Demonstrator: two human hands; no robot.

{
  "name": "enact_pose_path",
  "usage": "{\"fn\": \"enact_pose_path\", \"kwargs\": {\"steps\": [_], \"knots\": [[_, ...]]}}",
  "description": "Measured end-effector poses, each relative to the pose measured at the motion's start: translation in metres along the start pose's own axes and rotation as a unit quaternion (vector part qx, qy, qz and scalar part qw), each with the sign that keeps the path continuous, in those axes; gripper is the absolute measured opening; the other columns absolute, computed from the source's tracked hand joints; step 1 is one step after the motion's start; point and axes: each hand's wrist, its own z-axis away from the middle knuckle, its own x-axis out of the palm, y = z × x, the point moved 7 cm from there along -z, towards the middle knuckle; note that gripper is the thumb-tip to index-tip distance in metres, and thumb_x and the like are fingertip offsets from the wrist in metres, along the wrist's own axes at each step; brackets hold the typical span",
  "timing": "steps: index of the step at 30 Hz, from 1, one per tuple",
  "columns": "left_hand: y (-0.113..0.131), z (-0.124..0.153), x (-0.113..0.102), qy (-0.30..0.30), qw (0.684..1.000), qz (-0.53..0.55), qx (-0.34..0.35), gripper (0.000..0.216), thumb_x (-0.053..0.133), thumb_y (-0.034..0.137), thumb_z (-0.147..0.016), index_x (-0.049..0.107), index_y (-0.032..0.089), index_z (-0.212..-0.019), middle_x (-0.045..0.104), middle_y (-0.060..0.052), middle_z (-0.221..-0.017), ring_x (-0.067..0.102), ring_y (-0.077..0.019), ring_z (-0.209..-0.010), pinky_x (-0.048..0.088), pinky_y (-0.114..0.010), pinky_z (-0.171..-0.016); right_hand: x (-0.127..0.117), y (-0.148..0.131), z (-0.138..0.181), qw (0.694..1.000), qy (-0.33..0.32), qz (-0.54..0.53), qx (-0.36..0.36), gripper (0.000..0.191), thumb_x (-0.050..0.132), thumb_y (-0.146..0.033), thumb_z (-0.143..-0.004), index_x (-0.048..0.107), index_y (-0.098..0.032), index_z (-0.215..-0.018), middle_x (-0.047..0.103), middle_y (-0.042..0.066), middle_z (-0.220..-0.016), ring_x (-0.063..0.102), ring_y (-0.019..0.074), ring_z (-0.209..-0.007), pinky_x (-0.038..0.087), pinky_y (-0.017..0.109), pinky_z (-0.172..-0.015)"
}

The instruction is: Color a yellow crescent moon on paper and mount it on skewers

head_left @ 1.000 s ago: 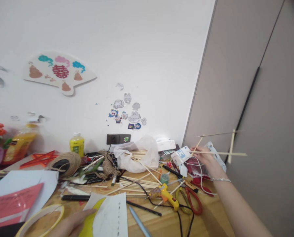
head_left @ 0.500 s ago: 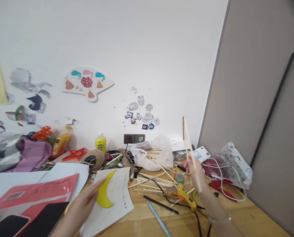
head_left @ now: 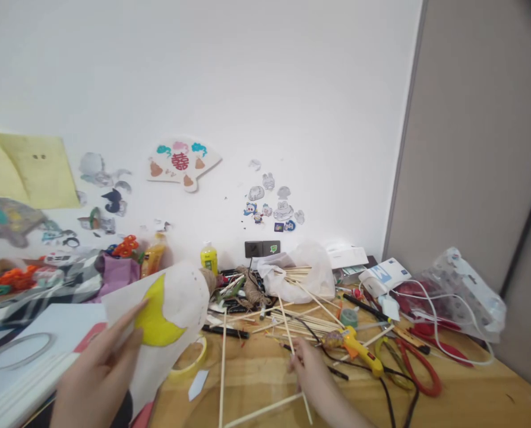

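Observation:
My left hand (head_left: 103, 362) is closed on the edge of a white sheet of paper (head_left: 183, 297), which is raised and tilted. On the sheet is a yellow crescent moon (head_left: 156, 318). My right hand (head_left: 307, 368) pinches a thin wooden stick (head_left: 287, 330) low over the tabletop. A second stick (head_left: 223, 362) stands to its left, and a third stick (head_left: 265, 410) crosses near the bottom, so they look like an open frame. Whether the corners are joined, I cannot tell. Just right of my right hand lies a yellow glue gun (head_left: 359, 349).
Loose sticks (head_left: 314, 325) and a white plastic bag (head_left: 316, 270) lie behind my right hand. A yellow tape roll (head_left: 194, 359) is near the paper. Red-handled scissors (head_left: 426, 374) and black cords lie at right. A clear plastic package (head_left: 474, 294) sits by the grey panel.
My right hand has come down and left with the sticks, from upright in the air to just over the table. My left hand has lifted and tilted the moon sheet. The view has turned left.

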Motion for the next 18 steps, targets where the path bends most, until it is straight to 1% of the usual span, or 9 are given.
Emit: {"fn": "enact_pose_path", "kwargs": {"steps": [2, 4, 6, 9, 11, 12, 14, 16, 18], "knots": [[0.007, 0.008, 0.009, -0.034, 0.997, 0.059, -0.022, 0.06, 0.064, 0.05, -0.068, 0.062, 0.024, -0.121, 0.069, 0.001, -0.117, 0.061, -0.0308, -0.107, 0.052, -0.036, -0.089, 0.013, 0.007, 0.005, 0.999, -0.034, -0.011, 0.035, 0.036, 0.047, -0.015, -0.068, 0.058, -0.021, -0.101, 0.057, -0.003, -0.066, 0.053, 0.0142, -0.044, 0.038, 0.022, -0.039], [0.007, 0.017, 0.033, -0.127, 0.973, 0.173, -0.079, 0.066, 0.07, 0.055, -0.064, 0.061, 0.026, -0.122, 0.065, 0.0, -0.125, 0.055, -0.0315, -0.118, 0.051, -0.035, -0.091, 0.022, 0.012, 0.009, 0.995, -0.063, -0.025, 0.071, 0.037, 0.047, -0.016, -0.067, 0.057, -0.02, -0.103, 0.059, -0.003, -0.067, 0.052, 0.0123, -0.039, 0.036, 0.021, -0.035], [0.007, 0.022, 0.056, -0.181, 0.957, 0.207, -0.092, 0.07, 0.069, 0.061, -0.065, 0.059, 0.026, -0.125, 0.062, -0.002, -0.129, 0.058, -0.0312, -0.116, 0.055, -0.035, -0.086, 0.026, 0.015, 0.011, 0.99, -0.085, -0.04, 0.104, 0.034, 0.047, -0.018, -0.068, 0.057, -0.019, -0.1, 0.061, -0.002, -0.069, 0.052, 0.0111, -0.035, 0.033, 0.02, -0.032], [0.0, 0.028, 0.095, -0.265, 0.932, 0.231, -0.091, 0.078, 0.068, 0.063, -0.064, 0.056, 0.022, -0.129, 0.06, -0.006, -0.132, 0.059, -0.0298, -0.115, 0.053, -0.033, -0.089, 0.026, 0.014, 0.01, 0.983, -0.106, -0.077, 0.131, 0.028, 0.048, -0.025, -0.074, 0.058, -0.018, -0.099, 0.064, -0.001, -0.067, 0.055, 0.012, -0.035, 0.033, 0.019, -0.031], [-0.01, 0.032, 0.119, -0.307, 0.922, 0.217, -0.092, 0.075, 0.059, 0.062, -0.074, 0.048, 0.021, -0.136, 0.065, -0.008, -0.125, 0.065, -0.0288, -0.105, 0.056, -0.038, -0.084, 0.024, 0.012, 0.008, 0.978, -0.112, -0.109, 0.135, 0.028, 0.048, -0.034, -0.081, 0.058, -0.018, -0.101, 0.066, 0.0, -0.065, 0.059, 0.0136, -0.04, 0.033, 0.018, -0.033], [-0.016, 0.034, 0.13, -0.324, 0.921, 0.199, -0.09, 0.071, 0.06, 0.059, -0.076, 0.049, 0.02, -0.135, 0.066, -0.009, -0.122, 0.066, -0.0288, -0.102, 0.056, -0.04, -0.084, 0.023, 0.011, 0.008, 0.976, -0.112, -0.125, 0.137, 0.031, 0.046, -0.04, -0.084, 0.058, -0.018, -0.101, 0.067, 0.001, -0.065, 0.061, 0.0141, -0.041, 0.032, 0.018, -0.033], [-0.026, 0.036, 0.145, -0.33, 0.929, 0.149, -0.078, 0.054, 0.064, 0.05, -0.08, 0.058, 0.018, -0.123, 0.065, -0.011, -0.123, 0.062, -0.0286, -0.11, 0.049, -0.045, -0.094, 0.02, 0.011, 0.007, 0.972, -0.108, -0.152, 0.143, 0.042, 0.038, -0.053, -0.088, 0.058, -0.018, -0.1, 0.068, 0.003, -0.067, 0.062, 0.0145, -0.042, 0.03, 0.017, -0.033], [-0.034, 0.04, 0.157, -0.33, 0.936, 0.104, -0.061, 0.039, 0.061, 0.042, -0.086, 0.061, 0.017, -0.116, 0.062, -0.01, -0.124, 0.057, -0.0274, -0.115, 0.042, -0.052, -0.099, 0.018, 0.012, 0.007, 0.97, -0.1, -0.168, 0.148, 0.051, 0.031, -0.06, -0.089, 0.058, -0.018, -0.097, 0.069, 0.005, -0.069, 0.062, 0.0134, -0.04, 0.028, 0.017, -0.033], [-0.039, 0.045, 0.165, -0.331, 0.94, 0.071, -0.042, 0.033, 0.06, 0.037, -0.089, 0.06, 0.017, -0.115, 0.059, -0.01, -0.126, 0.056, -0.0265, -0.115, 0.042, -0.053, -0.099, 0.017, 0.012, 0.006, 0.972, -0.088, -0.169, 0.141, 0.049, 0.036, -0.061, -0.088, 0.059, -0.017, -0.094, 0.068, 0.004, -0.068, 0.061, 0.0125, -0.04, 0.029, 0.017, -0.034]]}}
